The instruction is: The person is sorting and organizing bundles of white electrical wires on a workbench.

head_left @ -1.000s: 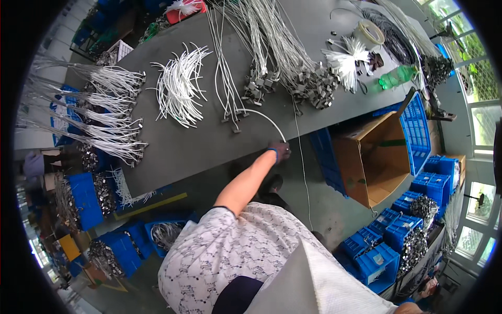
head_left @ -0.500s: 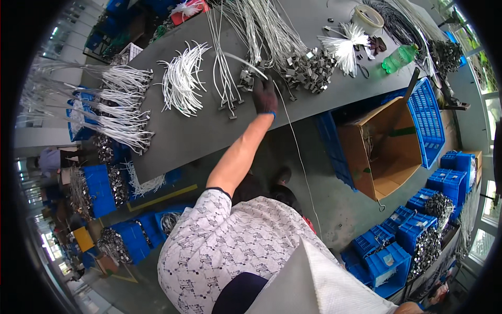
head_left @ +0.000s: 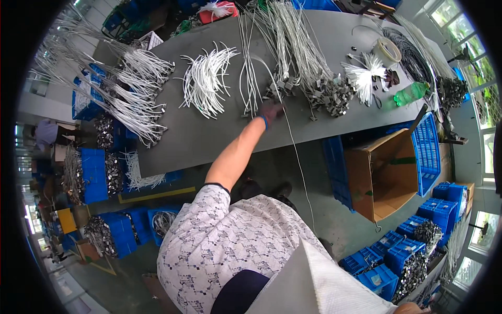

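Observation:
My left hand (head_left: 271,111), in a dark glove with a blue cuff, is over the front part of the grey table (head_left: 188,144). Its fingers look curled in at a thin white cable (head_left: 296,149), though they are slightly blurred. The cable comes down across the tabletop, passes the fingertips, hangs over the front edge and runs down beside my body. Just beyond the hand lie small metal-ended pieces (head_left: 280,86) and a few white cables (head_left: 250,78). My right hand does not show.
A fanned white cable bundle (head_left: 206,78) lies left, metal-ended cables (head_left: 332,94) right. Farther right are a white bundle (head_left: 366,78), a tape roll (head_left: 388,51) and a green bottle (head_left: 410,94). A cardboard box (head_left: 384,183) stands below the table, with blue crates (head_left: 384,280) behind it.
My left hand has drawn back from the metal-ended pieces toward the table's front edge. The view has shifted, so the table sits farther right and lower.

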Available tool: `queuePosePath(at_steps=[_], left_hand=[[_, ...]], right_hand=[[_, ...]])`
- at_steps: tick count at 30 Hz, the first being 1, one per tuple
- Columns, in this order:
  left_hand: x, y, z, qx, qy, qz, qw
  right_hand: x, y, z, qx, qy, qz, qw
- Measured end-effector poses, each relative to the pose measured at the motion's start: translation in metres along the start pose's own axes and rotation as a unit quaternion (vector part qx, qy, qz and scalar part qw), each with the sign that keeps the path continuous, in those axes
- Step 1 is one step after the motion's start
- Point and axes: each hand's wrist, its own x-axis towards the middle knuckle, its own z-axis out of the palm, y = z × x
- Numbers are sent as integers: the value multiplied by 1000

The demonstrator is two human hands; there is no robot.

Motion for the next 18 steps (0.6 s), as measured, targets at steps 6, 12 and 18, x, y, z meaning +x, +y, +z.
queuePosePath(at_steps=[6,12,18], left_hand=[[-111,-40,31,47,-62,-107,991],[-106,8,-22,65,-99,-34,992],[-84,77,-65,9,-99,-62,993]], right_hand=[[156,-247,-124,120,287,-161,937],[249,-403,-194,436,273,-183,838],[249,-449,-205,545,51,-70,834]])
